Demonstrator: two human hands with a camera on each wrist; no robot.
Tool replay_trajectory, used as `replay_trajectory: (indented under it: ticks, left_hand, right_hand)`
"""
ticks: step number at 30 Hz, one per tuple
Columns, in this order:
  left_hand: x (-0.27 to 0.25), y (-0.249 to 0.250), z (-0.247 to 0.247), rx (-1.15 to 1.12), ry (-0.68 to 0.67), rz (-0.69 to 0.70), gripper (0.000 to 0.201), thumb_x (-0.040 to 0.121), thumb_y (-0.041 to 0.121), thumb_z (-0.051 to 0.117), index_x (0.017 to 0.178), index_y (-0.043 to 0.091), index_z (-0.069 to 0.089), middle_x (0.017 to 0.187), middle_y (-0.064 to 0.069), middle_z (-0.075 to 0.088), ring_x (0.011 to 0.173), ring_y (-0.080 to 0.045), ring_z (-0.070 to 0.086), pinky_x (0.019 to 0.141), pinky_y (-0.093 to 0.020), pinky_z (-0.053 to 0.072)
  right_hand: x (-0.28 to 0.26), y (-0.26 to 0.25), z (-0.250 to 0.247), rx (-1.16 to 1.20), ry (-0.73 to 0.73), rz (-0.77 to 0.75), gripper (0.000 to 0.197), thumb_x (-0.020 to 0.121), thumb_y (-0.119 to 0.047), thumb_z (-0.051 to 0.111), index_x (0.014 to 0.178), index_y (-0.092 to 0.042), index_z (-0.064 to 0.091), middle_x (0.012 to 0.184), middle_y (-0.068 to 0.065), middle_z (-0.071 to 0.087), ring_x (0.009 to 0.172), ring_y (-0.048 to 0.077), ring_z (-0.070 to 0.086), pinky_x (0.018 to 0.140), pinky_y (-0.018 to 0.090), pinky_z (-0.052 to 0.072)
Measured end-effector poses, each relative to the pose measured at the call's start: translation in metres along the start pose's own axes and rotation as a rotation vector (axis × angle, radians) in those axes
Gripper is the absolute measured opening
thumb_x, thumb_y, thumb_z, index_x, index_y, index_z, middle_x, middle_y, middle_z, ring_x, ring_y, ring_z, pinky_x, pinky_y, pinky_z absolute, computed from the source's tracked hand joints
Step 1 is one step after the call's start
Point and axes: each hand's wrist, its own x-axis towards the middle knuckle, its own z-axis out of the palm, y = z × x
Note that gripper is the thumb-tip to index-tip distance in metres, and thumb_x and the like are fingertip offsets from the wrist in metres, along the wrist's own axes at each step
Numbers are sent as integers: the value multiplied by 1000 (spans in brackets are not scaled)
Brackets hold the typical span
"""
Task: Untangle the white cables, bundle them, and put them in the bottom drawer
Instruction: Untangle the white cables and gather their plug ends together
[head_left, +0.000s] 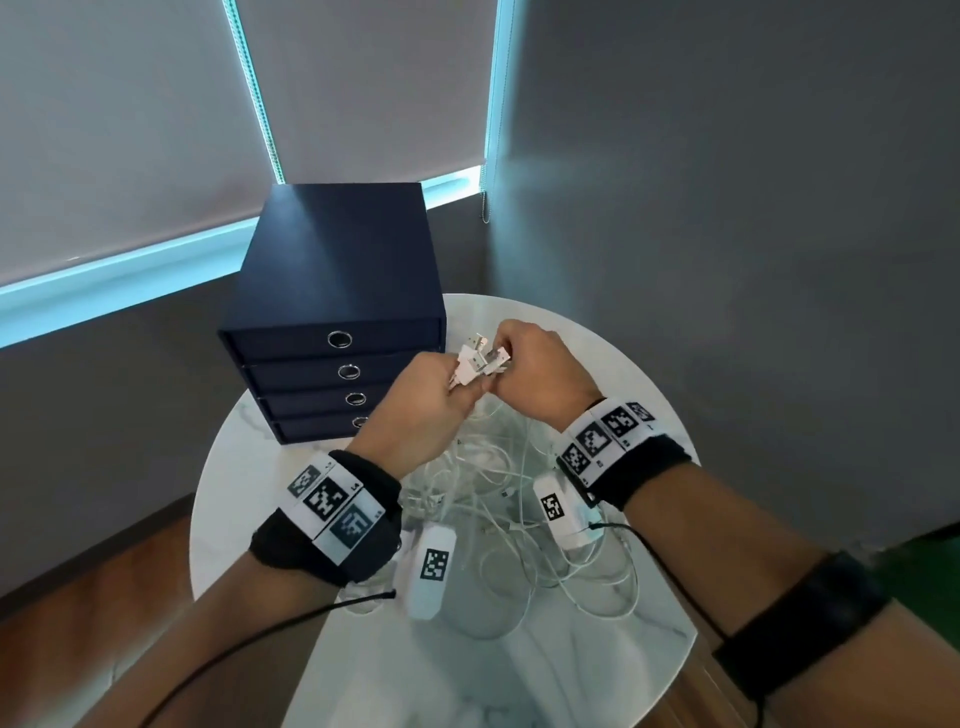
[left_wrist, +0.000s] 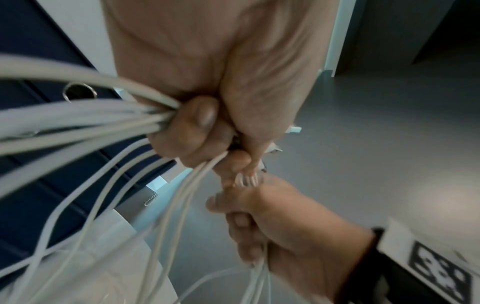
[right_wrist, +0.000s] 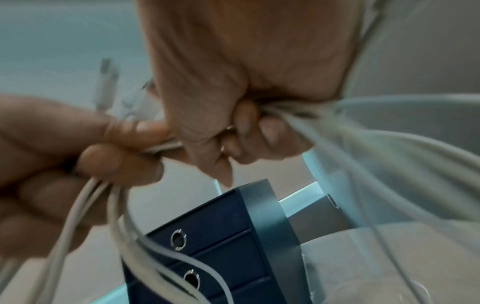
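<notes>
A tangle of white cables (head_left: 483, 499) lies on the round white table (head_left: 597, 332) and rises into both hands. My left hand (head_left: 431, 410) grips several strands (left_wrist: 85, 115) in its fist, and white USB plugs (head_left: 480, 356) stick out above it. My right hand (head_left: 535, 369) is curled round other cable strands (right_wrist: 306, 123) right beside the left hand, thumbs close together. The dark blue drawer unit (head_left: 337, 306) stands at the table's back left, all drawers closed; its bottom drawer (head_left: 322, 428) is partly hidden behind my left hand.
The table's far and right edges sit close to a grey wall (head_left: 753, 208). Roller blinds (head_left: 130, 130) hang behind the drawer unit. Each drawer front has a metal ring pull (head_left: 340, 339). Wooden floor (head_left: 78, 623) shows to the left of the table.
</notes>
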Motion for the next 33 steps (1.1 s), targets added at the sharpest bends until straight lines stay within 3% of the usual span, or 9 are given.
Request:
replay_trajectory:
  ticks: [2, 5, 9, 14, 19, 21, 23, 27, 33]
  left_hand:
    - [1, -3, -14, 27, 91, -23, 29, 98, 22, 61, 73, 7, 61, 54, 3, 46, 42, -5, 34, 45, -20, 29]
    - [4, -12, -43, 24, 271, -67, 31, 98, 27, 62, 68, 19, 65, 52, 6, 41, 44, -10, 30, 47, -29, 27]
    - [4, -9, -70, -102, 411, -64, 34, 95, 32, 62, 61, 32, 64, 49, 11, 39, 49, -15, 29, 52, -31, 26]
    - [1, 13, -99, -405, 582, -30, 29, 98, 29, 58, 70, 26, 66, 53, 10, 40, 39, -8, 24, 41, -20, 23]
    - [-3, 31, -121, -536, 758, 61, 28, 99, 26, 57, 72, 23, 57, 54, 8, 34, 41, -8, 20, 43, -19, 17]
    - [-4, 32, -124, -590, 811, 84, 25, 98, 28, 57, 73, 24, 57, 57, 4, 31, 45, -10, 18, 44, -21, 15]
    - [-5, 31, -127, -643, 867, 92, 22, 96, 29, 58, 75, 24, 57, 59, 2, 30, 48, -12, 17, 45, -23, 14]
    - [-7, 26, -130, -636, 895, 53, 19, 96, 30, 57, 78, 23, 55, 61, 2, 29, 49, -13, 17, 45, -24, 15]
    - [-7, 19, -124, -603, 884, -10, 16, 98, 31, 56, 87, 18, 53, 63, 0, 28, 47, -12, 17, 49, -27, 14]
  right_hand:
    - [-1, 12, -6, 116, -75, 33, 22, 78, -19, 73, 69, -20, 53, 63, -4, 58, 55, 12, 53, 57, 24, 38]
    - [-6, 42, -14, 299, -174, 125, 27, 81, -22, 75, 69, -11, 54, 52, 7, 55, 43, 20, 50, 48, 24, 41]
    - [-9, 68, -11, 281, -246, 124, 26, 82, -22, 75, 66, -16, 55, 52, 2, 56, 46, 17, 50, 52, 27, 43]
    - [-16, 88, 6, 248, -320, 144, 27, 84, -27, 74, 65, -20, 55, 59, 2, 55, 47, 11, 48, 48, 24, 40]
    - [-29, 125, 22, 184, -287, 221, 28, 80, -38, 77, 78, -21, 54, 69, -6, 53, 64, 14, 50, 66, 29, 41]
    - [-35, 135, 25, 195, -296, 249, 37, 74, -45, 81, 77, -22, 52, 68, -7, 49, 64, 13, 47, 65, 30, 37]
    - [-40, 144, 25, 262, -270, 283, 43, 72, -43, 83, 72, -20, 47, 66, -6, 42, 63, 13, 41, 64, 30, 33]
    - [-47, 165, 24, 512, -121, 488, 40, 83, -34, 77, 68, -17, 43, 62, 4, 43, 55, 17, 47, 65, 33, 47]
    - [-59, 208, 23, 550, 137, 864, 25, 87, -21, 73, 73, -12, 54, 47, 5, 50, 39, 18, 50, 55, 30, 45]
